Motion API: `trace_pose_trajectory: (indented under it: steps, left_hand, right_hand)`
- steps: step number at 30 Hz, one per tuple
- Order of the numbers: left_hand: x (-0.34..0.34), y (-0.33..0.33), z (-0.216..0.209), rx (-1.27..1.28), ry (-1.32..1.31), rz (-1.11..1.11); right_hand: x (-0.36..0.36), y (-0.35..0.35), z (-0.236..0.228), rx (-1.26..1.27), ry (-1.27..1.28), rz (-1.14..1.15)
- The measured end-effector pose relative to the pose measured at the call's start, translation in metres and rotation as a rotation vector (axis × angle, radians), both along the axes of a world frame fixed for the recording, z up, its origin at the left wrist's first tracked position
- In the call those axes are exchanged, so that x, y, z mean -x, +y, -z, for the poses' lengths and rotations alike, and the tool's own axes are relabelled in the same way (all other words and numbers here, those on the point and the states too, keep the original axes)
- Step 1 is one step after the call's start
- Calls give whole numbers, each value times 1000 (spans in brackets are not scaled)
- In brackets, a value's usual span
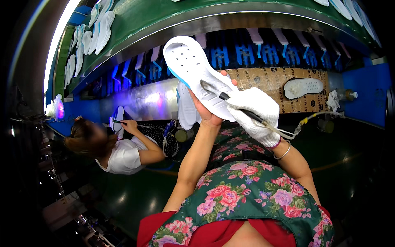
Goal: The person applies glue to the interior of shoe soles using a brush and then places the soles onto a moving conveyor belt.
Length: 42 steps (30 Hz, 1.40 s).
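A white shoe sole (187, 68) with small holes at its broad end and a light blue edge is tilted up in front of me. My bare left hand (205, 111) is closed round its underside, the fingers partly hidden behind it. My right hand (256, 110), in a white knit glove, grips a thin dark-handled brush (212, 88). The bristles touch the sole's inner face near its middle. From the brush a clear tube (291, 134) trails off to the right. Just left of my left hand, more white soles (186, 106) lean at the bench edge.
Printed cardboard (269, 78) covers the bench, with another white sole (309, 87) on it. A small jar (349, 95) stands right. Behind are blue racks (246, 54) holding shoe parts and a green belt (173, 15) carrying soles. A co-worker (123, 154) sits left, holding a sole.
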<state>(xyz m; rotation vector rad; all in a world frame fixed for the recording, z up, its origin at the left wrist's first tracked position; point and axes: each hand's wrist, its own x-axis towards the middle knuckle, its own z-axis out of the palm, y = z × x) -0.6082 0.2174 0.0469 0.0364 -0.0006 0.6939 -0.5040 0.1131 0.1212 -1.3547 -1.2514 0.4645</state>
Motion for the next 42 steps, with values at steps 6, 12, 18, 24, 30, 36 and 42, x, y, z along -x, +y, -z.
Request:
trace_pose_trajectory:
  steps: [6,12,18,24,30,36,42]
  left_hand:
    - [10,8,13,-10,-16,123]
    - [11,11,-1,-12,-41,262]
    - [13,20,-7,-51,-8,194]
    - [20,35,4,-125,-42,298]
    - [19,54,-3,-230,16,434]
    - [19,63,-15,-211,-34,525]
    - [29,68,-17,-222,231,589]
  right_hand:
    - [6,-1,-2,-84,-116,-189]
    - [-1,1,-5,-97,-226,-129]
    - [-2,-4,4,127,126,-198]
    - [4,-4,-1,12,-96,-302]
    - [-5,0,4,18,-101,-183]
    - [9,-7,-11,51,36,-398]
    - [0,-3,-11,-37,-334,-195]
